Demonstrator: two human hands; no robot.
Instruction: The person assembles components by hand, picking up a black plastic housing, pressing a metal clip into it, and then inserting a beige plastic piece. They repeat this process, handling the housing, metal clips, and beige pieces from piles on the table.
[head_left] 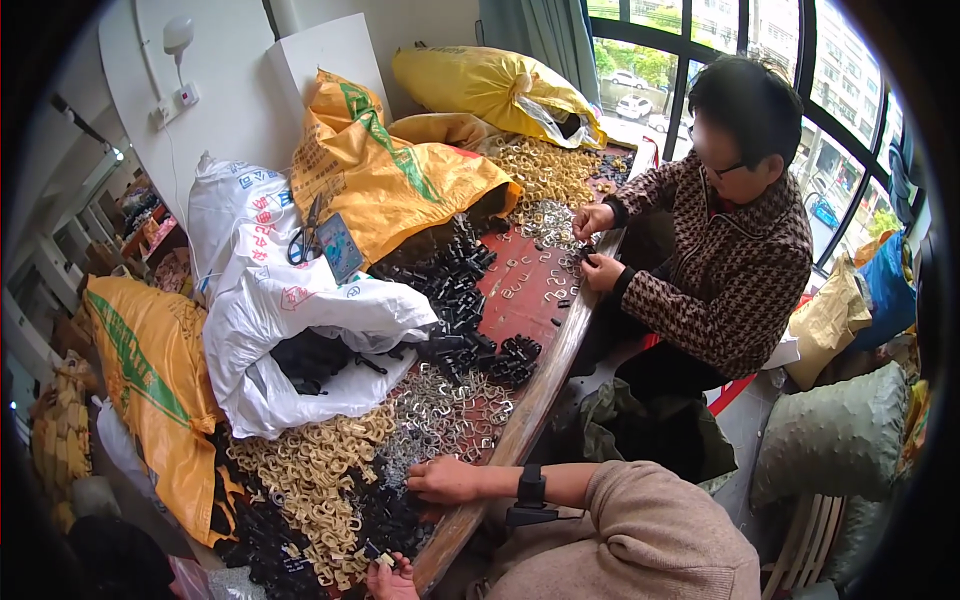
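Observation:
At the bottom edge, my left hand (pixel 392 578) pinches a small cream plastic clip (pixel 386 558) with a dark part beside it. My right hand (pixel 445 481), with a black band on the wrist, reaches over the table's wooden edge, its fingers curled down at the heap of small silver wire hooks (pixel 455 415); whatever its fingertips touch is hidden. Between and left of my hands lie a heap of cream plastic clips (pixel 310 480) and small black parts (pixel 385 515).
Across the corner a co-worker (pixel 720 230) handles small parts with both hands. A white woven sack (pixel 290 310) spills black parts, with scissors (pixel 305 240) on it. Orange sacks (pixel 150 350) stand behind. Black clips (pixel 460 300) lie on the red tabletop (pixel 520 275) behind a wooden edge strip (pixel 530 425).

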